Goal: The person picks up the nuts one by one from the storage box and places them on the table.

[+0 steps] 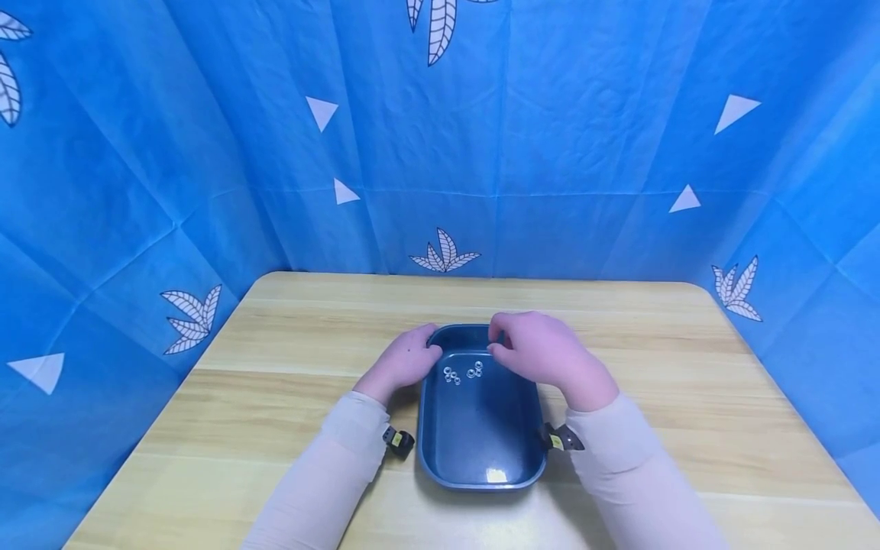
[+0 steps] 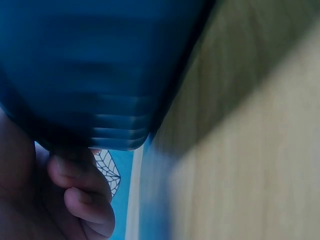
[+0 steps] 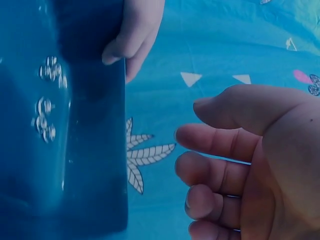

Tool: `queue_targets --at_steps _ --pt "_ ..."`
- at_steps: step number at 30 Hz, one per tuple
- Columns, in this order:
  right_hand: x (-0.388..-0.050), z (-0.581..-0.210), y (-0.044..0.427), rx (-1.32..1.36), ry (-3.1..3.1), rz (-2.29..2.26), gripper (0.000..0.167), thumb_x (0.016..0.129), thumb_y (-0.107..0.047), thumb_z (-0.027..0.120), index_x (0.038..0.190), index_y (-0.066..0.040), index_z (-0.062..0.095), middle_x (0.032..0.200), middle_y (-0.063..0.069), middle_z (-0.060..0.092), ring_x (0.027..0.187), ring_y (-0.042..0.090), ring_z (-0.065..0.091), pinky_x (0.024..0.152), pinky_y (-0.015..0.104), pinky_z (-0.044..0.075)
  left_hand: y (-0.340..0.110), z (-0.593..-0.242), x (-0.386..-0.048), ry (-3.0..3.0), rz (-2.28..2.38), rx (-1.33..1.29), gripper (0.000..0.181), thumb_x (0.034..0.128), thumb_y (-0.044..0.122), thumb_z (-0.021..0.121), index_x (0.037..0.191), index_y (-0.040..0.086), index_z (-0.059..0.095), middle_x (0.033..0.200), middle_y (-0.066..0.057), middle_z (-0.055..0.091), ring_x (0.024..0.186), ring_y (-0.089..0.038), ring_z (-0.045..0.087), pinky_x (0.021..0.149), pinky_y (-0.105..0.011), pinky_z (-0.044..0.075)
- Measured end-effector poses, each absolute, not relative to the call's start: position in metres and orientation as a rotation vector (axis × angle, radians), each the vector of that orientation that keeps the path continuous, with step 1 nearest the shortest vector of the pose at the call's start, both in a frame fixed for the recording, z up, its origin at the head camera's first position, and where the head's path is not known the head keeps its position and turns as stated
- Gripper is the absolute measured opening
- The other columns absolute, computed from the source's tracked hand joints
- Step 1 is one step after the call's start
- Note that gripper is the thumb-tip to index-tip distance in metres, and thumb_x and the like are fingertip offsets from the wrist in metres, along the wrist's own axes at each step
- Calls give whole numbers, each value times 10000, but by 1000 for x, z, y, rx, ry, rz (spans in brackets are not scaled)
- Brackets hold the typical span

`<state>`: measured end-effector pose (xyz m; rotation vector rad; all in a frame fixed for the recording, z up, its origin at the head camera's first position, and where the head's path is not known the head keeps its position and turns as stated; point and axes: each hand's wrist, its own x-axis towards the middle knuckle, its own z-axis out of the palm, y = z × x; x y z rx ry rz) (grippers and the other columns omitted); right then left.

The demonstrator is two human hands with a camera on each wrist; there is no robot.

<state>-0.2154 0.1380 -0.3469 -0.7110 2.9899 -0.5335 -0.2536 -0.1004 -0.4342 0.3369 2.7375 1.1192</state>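
Note:
A dark blue rectangular tray with rounded corners sits in front of me. My left hand grips its rim at the far left corner, thumb over the edge. The left wrist view shows curled fingers by the ribbed outer wall of the tray. Two small clusters of clear, shiny rings, a left cluster and a right cluster, lie inside toward the far end. My right hand hovers by the far right corner, fingers loosely bent, holding nothing; a gap separates it from the tray in the right wrist view.
The tray is at the middle of a light wood table. Blue curtains with white leaves and triangles hang behind and at both sides. Small black devices, a left one and a right one, are strapped at the wrists.

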Motion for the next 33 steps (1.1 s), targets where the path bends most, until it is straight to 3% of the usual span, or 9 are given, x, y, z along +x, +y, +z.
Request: queue_targets --at_steps 10,20,26,33 --pt "-220 -352 125 -722 2960 -521 143 936 -311 668 1022 -195 674 687 -75 574 634 145 536 582 324 461 -101 -433 -254 2727 1138 336 437 996 256 492 1400 111 573 1343 -75 629 1267 -300 563 1069 -555 431" --pt "-222 -372 107 -767 2950 -352 108 932 -318 674 973 -218 675 693 -113 586 652 118 548 594 306 476 -101 -433 -254 2728 1134 370 381 996 240 494 1347 141 606 1244 -38 667 1126 -242 612 1016 -530 476" --pt "-225 -383 102 -770 2906 -332 211 926 -300 685 1103 -186 674 940 -44 680 839 167 612 759 388 537 -99 -432 -254 2744 1105 382 380 989 234 498 1336 128 613 1233 -49 674 1121 -241 618 1020 -504 477" --pt "-230 -393 101 -741 2811 -349 358 916 -258 696 1253 -148 641 1160 31 692 1033 216 631 934 438 523 -99 -431 -255 2764 1073 404 364 987 213 492 1310 104 618 1221 -66 675 1137 -260 620 1026 -503 475"
